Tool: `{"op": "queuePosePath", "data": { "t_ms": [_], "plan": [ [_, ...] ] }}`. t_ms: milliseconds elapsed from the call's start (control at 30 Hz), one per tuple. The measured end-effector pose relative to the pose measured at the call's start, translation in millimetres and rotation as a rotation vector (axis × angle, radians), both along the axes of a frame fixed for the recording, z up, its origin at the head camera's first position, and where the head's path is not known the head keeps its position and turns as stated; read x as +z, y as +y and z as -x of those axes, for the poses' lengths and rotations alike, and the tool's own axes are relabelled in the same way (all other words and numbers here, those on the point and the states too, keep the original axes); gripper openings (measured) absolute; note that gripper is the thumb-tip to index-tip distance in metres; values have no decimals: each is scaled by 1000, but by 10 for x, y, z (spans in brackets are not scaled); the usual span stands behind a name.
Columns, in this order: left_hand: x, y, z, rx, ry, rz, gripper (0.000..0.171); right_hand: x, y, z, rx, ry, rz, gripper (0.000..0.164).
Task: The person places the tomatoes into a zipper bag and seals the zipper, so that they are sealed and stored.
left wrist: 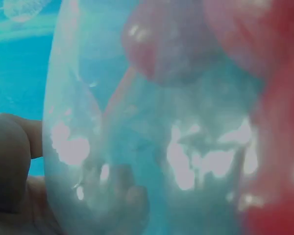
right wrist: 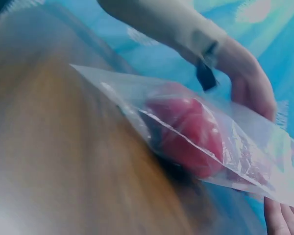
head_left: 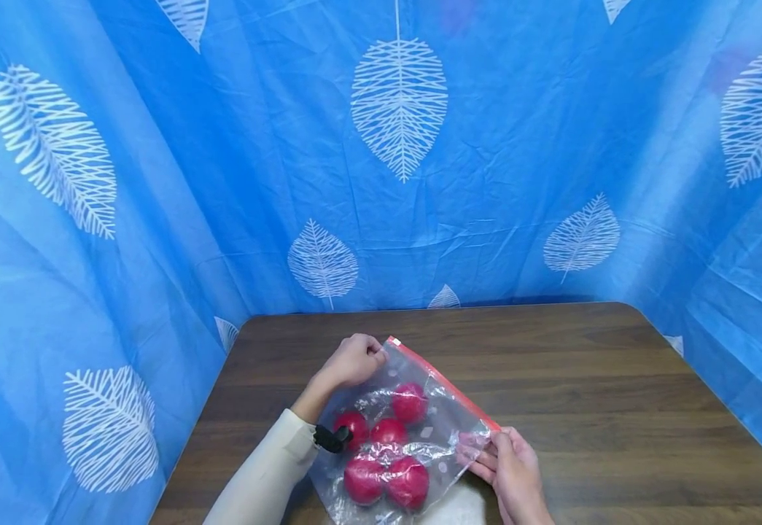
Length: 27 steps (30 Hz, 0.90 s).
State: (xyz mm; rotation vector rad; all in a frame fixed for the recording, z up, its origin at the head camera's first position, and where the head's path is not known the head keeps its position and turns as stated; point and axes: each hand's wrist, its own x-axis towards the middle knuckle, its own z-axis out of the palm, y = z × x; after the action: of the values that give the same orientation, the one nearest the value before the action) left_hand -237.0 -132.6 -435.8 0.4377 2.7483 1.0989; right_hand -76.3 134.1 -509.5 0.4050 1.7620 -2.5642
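A clear plastic zip bag [head_left: 442,415] with a red slider strip [head_left: 449,384] along its upper edge hangs tilted over the table. Several round red objects [head_left: 410,403] lie inside it; the plastic's glare hides their exact kind. My left hand [head_left: 353,361] pinches the upper left corner, near the white slider [head_left: 394,340]. At the strip's lower right end, my right hand [head_left: 513,467] grips the other corner, some fingers showing through the plastic. The left wrist view has the bag [left wrist: 132,142] close up and blurred. In the right wrist view the red objects [right wrist: 191,137] bunch together.
A dark wood-grain table [head_left: 617,408] lies under the bag. Blue cloth [head_left: 486,146] with white leaf prints hangs behind the table and at both sides. A pale patch [head_left: 459,507] shows below the bag near the front. A black strap [head_left: 331,439] sits on the left wrist.
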Motion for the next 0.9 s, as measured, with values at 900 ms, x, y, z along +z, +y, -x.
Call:
{"op": "queuePosePath", "data": {
  "t_ms": [900],
  "plan": [
    [251, 44, -398, 176, -61, -693, 21, 567, 464, 324, -301, 293, -365, 18]
  ]
}}
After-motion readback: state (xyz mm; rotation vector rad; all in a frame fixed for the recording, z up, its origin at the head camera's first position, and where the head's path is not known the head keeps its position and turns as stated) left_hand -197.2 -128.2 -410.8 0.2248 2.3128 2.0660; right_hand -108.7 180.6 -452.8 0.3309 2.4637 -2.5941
